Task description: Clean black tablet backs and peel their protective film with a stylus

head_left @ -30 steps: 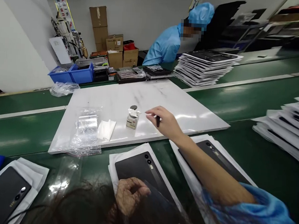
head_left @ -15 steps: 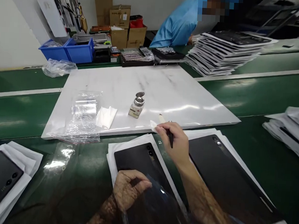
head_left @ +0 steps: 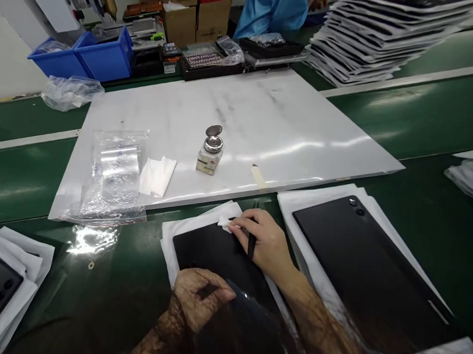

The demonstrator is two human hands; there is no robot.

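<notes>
A black tablet (head_left: 212,255) lies back up on white sheets in front of me, its camera corner hidden by my right hand. My right hand (head_left: 263,239) pinches a small white wipe (head_left: 225,223) against the tablet's upper edge. A slim dark tool (head_left: 251,245), its kind unclear, is also held in that hand's fingers. At the tablet's lower left, my left hand (head_left: 200,296) is closed in a pinch on a clear plastic film (head_left: 249,304) that spreads over the lower part of the tablet.
A glass bottle with an open metal lid (head_left: 209,157), a folded white cloth (head_left: 157,176) and a clear bag (head_left: 117,176) lie on the white board (head_left: 184,111). Another tablet (head_left: 358,268) lies right. A person in blue (head_left: 269,12) is behind.
My right hand has moved down and left from beside the board's edge, bringing the wipe onto the tablet's camera corner. My left hand keeps its pinch. The view has tilted downward.
</notes>
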